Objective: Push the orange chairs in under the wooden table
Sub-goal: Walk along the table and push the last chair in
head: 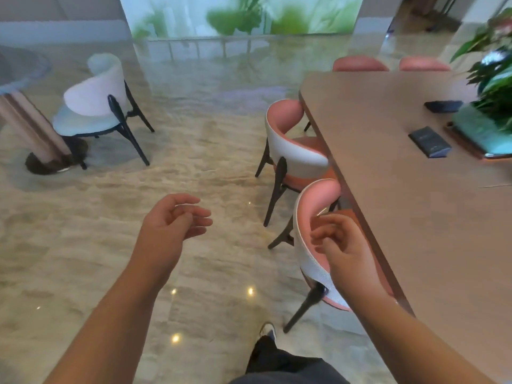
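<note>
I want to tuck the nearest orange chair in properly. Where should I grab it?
Probably the top rim of the nearest orange chair, from the aisle side behind it. Its curved backrest faces outward, its seat already under the wooden table.

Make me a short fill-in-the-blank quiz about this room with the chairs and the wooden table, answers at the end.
1. The right hand is in front of the backrest of the nearer orange chair, and the left hand holds ____.
2. Along the near side of the wooden table stand ____ orange chairs.
3. The chair by the round table at the left is ____ in colour.
4. The floor looks like polished ____.

Answers: nothing; two; white; marble
</note>
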`<action>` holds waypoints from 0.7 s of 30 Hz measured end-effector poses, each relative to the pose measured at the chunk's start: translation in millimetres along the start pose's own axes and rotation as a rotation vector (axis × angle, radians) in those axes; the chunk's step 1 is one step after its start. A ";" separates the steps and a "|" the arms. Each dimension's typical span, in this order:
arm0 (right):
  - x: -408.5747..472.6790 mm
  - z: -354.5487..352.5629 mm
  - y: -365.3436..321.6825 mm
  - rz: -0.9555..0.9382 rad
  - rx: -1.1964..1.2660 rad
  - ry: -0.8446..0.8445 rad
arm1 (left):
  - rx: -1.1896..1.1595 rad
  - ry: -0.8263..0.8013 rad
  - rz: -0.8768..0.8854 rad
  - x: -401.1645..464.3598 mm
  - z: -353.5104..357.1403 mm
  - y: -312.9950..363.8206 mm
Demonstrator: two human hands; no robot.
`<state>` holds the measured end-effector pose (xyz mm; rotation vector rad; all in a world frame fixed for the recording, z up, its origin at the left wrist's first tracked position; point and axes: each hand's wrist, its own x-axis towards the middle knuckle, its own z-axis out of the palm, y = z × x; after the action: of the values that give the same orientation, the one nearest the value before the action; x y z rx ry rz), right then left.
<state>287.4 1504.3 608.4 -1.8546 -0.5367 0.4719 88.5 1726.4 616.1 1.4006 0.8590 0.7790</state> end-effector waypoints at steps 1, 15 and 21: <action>11.4 -2.8 4.3 0.014 -0.010 0.030 | 0.005 -0.024 0.002 17.6 8.9 0.7; 243.5 -42.3 29.8 0.157 0.098 0.351 | 0.133 -0.253 -0.004 275.1 155.0 24.6; 286.1 -47.9 36.0 0.223 0.084 0.422 | 0.099 -0.426 -0.094 330.2 226.5 7.0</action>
<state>553.2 1620.2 571.5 -1.8717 -0.0263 0.2317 448.5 1901.3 603.7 1.5294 0.6290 0.3488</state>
